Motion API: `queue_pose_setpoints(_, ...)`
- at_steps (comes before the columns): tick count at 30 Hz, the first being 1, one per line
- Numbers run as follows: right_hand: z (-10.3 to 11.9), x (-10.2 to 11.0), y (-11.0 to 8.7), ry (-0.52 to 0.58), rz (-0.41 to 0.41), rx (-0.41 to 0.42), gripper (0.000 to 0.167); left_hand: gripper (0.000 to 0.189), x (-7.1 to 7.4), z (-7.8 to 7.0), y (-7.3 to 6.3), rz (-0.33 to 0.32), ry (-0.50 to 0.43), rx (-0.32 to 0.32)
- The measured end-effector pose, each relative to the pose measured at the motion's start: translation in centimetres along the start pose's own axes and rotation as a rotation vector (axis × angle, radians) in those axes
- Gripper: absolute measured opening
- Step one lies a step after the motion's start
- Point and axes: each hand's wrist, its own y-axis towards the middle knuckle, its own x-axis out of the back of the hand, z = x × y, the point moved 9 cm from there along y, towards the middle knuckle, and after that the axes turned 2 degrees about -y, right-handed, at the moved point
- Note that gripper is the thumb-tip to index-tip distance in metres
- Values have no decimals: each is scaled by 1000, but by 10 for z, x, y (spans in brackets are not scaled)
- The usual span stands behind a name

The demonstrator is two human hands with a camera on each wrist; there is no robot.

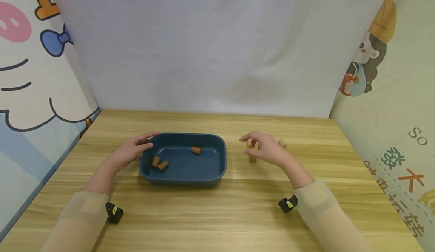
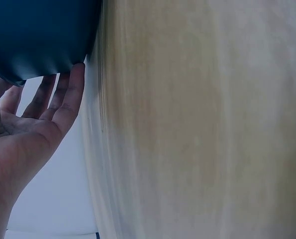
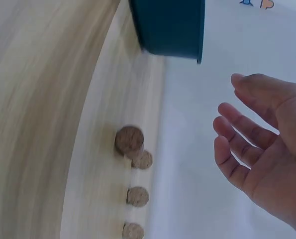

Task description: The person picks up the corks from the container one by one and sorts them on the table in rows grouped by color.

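Observation:
A dark blue rectangular tray with rounded corners sits on the table, with three brown corks inside: one cork towards the back, another cork and a third cork close together at the left. My left hand touches the tray's left end; its fairly straight fingers lie along the outer wall, thumb at the rim. To the right of the tray, my right hand hovers with loosely bent fingers and nothing in them. Below it stand several corks, including a nearer cork, partly hidden in the head view.
The wood-patterned table ends at a white cloth backdrop. Printed cloths with cartoon figures hang on the left and right. Small black wrist devices sit on both sleeves, near the tabletop.

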Motion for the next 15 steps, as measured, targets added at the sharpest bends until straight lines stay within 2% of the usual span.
queue_pose_setpoints(15,56,-26,22,60,-76,78,34,54,0,0,1,11,-13,-20)
